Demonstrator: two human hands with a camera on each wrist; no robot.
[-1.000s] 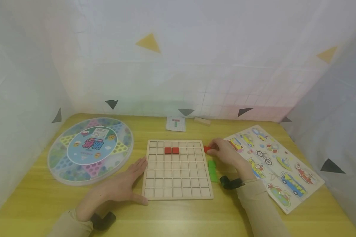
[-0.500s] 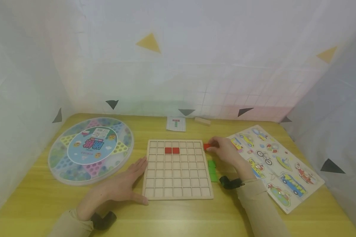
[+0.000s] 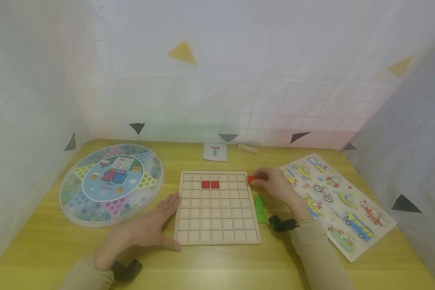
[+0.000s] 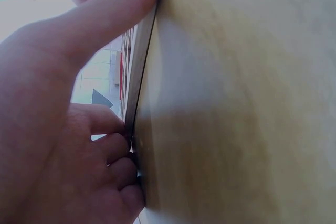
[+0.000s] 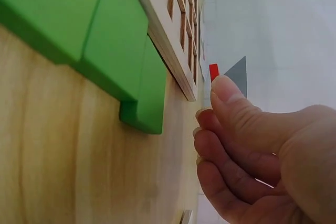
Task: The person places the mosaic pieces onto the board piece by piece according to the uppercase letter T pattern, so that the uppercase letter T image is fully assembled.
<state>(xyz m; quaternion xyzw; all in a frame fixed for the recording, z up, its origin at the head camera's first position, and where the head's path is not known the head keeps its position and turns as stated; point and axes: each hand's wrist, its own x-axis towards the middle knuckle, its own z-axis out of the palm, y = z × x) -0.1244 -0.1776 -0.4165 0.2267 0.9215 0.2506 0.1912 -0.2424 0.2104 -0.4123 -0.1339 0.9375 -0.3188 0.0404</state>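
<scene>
A wooden grid board (image 3: 217, 213) lies flat on the table, with two red square tiles (image 3: 210, 184) side by side in its second row from the far edge. My left hand (image 3: 148, 227) rests against the board's left side, fingers along the edge and thumb (image 4: 115, 9) at the near corner. Just past the board's far right side, my right hand (image 3: 273, 181) pinches a red tile (image 5: 214, 71) between thumb and fingertips. That tile is raised off the table in the right wrist view. Several green tiles (image 3: 259, 210) lie in a column beside the board's right edge.
A pattern card (image 3: 215, 152) with a red and green T and a small wooden block (image 3: 247, 149) lie behind the board. A round game box (image 3: 112, 185) is on the left. A vehicle picture puzzle (image 3: 335, 197) lies under and beyond the right forearm.
My right hand has lifted slightly and shifted a little left with the red tile, which now shows more clearly by the board's edge. The left hand has stayed in place.
</scene>
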